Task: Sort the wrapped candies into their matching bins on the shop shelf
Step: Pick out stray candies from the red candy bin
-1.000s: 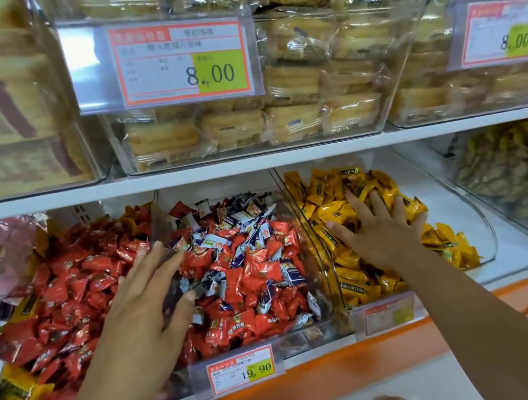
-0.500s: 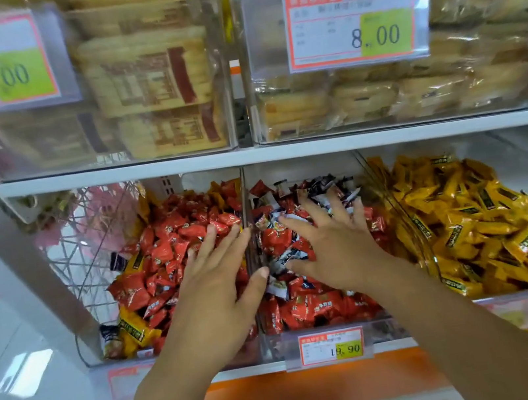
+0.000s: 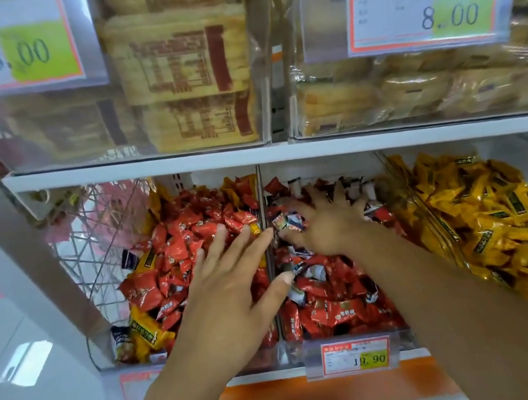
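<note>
Wrapped candies (image 3: 329,314) fill three clear bins on the lower shelf, and they are not yet fully sorted. The left bin (image 3: 107,363) holds mostly red pieces (image 3: 176,244), but some yellow strays (image 3: 145,332) lie at its near left corner. The middle bin (image 3: 401,331), above the 19.90 price tag (image 3: 354,355), has red pieces mixed with blue-white ones. The right bin (image 3: 385,166) holds yellow candies (image 3: 486,216) only, as far as I can see. The left hand (image 3: 231,288) is over the left bin with straight, spread fingers, the thumb reaching across the divider (image 3: 260,200); it grasps nothing. The right hand (image 3: 332,227) lies flat on the far part of the middle pile, fingers spread wide, also released; a small blue-white piece (image 3: 288,222) lies just beside its thumb, not pinched. I judge this is the searching step: both hands are feeling over the piles for pieces in the wrong place. The next move probably calls for pinching one stray piece and carrying it over the divider to its matching bin.
</note>
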The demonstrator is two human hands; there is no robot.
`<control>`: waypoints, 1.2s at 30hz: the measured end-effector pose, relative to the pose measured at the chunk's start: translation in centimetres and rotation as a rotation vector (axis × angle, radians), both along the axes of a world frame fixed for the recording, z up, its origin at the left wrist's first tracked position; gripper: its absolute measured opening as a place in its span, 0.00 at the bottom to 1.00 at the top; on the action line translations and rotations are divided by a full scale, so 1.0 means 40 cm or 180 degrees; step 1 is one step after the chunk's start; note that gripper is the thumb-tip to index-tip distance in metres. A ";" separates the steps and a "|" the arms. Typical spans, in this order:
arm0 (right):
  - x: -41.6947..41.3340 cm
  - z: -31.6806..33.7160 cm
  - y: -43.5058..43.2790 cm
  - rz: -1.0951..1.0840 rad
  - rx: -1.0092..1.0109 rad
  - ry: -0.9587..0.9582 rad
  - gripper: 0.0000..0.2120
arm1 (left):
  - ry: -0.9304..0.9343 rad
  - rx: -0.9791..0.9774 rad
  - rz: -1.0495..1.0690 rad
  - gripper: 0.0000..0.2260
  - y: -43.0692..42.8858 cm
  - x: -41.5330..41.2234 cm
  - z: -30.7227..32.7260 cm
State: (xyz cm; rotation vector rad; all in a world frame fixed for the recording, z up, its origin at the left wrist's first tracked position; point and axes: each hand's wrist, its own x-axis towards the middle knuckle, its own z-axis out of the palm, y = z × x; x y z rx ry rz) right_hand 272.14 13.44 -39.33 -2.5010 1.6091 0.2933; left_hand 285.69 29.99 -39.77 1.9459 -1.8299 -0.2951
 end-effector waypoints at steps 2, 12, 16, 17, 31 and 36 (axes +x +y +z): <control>-0.010 -0.020 0.028 0.0103 0.0091 0.0032 0.33 | 0.0015 0.0044 -0.0025 0.27 0.001 0.004 -0.001; -0.040 0.068 -0.016 0.0438 -0.0179 -0.0924 0.17 | -0.0068 0.0143 0.0032 0.27 0.005 -0.004 0.004; 0.012 0.038 -0.078 0.0440 0.0384 -0.0220 0.30 | -0.0017 0.0118 0.0016 0.28 0.006 0.002 0.001; 0.017 0.023 -0.071 0.0448 0.0482 0.0019 0.33 | -0.0002 0.0109 0.0009 0.27 0.005 0.004 0.000; 0.040 0.044 -0.092 0.0587 0.0909 0.0518 0.53 | -0.0115 0.0141 0.0040 0.28 0.012 -0.007 -0.003; 0.067 -0.006 -0.093 0.0828 0.0198 0.0660 0.48 | -0.0076 0.0098 0.0034 0.27 0.011 -0.005 -0.011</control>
